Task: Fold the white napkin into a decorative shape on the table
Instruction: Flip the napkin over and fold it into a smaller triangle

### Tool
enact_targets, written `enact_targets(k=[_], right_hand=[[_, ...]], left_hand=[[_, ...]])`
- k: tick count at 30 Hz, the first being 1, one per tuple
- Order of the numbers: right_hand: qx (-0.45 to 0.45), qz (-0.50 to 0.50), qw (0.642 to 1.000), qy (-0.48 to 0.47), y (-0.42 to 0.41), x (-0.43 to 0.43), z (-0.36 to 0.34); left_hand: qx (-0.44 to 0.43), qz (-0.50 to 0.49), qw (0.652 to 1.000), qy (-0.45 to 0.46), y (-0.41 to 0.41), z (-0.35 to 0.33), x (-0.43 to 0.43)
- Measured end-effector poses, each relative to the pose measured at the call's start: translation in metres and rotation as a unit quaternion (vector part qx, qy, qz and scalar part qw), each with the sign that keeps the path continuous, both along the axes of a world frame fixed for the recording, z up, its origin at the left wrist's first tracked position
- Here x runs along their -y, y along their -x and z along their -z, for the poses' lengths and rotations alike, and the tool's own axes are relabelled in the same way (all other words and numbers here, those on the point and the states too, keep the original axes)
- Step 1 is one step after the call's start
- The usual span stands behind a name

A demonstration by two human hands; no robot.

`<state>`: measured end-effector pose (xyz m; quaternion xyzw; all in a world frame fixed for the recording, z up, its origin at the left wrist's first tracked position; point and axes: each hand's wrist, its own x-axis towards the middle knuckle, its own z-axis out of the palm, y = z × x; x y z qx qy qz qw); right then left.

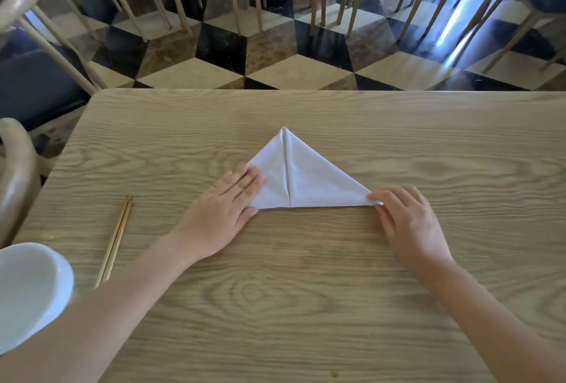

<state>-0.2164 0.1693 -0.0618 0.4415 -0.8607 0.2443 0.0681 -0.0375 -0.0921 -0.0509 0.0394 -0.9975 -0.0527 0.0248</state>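
Note:
The white napkin [309,180] lies folded on the wooden table [306,290] as a triangle, apex pointing away from me, with a vertical seam down its middle. My left hand [223,214] lies flat, fingers together, pressing the napkin's left part down. My right hand [407,220] pinches the napkin's right corner between thumb and fingers. The left corner is hidden under my left hand's fingers.
A pair of wooden chopsticks [115,242] lies on the table to the left. A white bowl [27,294] sits at the near left edge. Chairs [39,82] stand to the left and beyond the table's far edge on a checkered floor.

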Motion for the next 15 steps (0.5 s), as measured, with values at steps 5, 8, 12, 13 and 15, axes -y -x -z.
enact_targets(k=[5,8,12,13,15], right_hand=[[-0.021,-0.028,0.999,-0.033,0.010,0.005,-0.010],[-0.050,-0.034,0.997,-0.045,0.009,0.006,-0.010],[-0.107,-0.035,0.993,-0.047,0.007,0.011,-0.008],[-0.110,-0.034,0.992,-0.048,0.008,0.013,-0.009],[-0.111,-0.033,0.992,-0.053,0.010,0.015,-0.012]], left_hand=[[-0.037,0.056,0.996,0.065,-0.005,-0.002,0.006],[-0.063,0.100,0.985,0.123,-0.010,-0.007,0.016],[-0.071,0.077,0.986,0.132,-0.011,-0.009,0.018],[-0.072,0.055,0.990,0.111,-0.011,-0.010,0.018],[-0.089,0.011,0.993,0.071,-0.010,-0.012,0.020]])
